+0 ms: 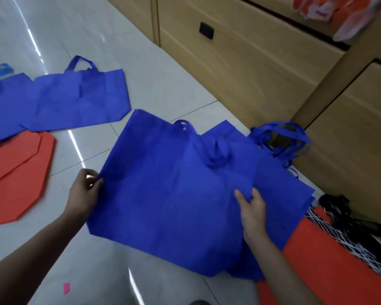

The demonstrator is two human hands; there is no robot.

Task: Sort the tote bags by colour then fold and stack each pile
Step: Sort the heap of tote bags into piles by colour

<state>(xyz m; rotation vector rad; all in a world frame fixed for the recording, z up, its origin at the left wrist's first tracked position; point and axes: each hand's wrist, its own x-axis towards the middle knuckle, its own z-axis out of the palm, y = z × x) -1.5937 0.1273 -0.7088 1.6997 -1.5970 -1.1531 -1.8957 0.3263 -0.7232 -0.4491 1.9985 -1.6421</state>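
Blue tote bag on glossy tiles

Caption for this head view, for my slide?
Left hand and right hand hold the top blue tote bag on the blue pile; an orange bag lies on the floor.

Glossy pale tiled floor, light wooden drawer unit at 2 o'clock, black recessed handle on it at 1 o'clock, pink scrap on tiles at 7 o'clock.
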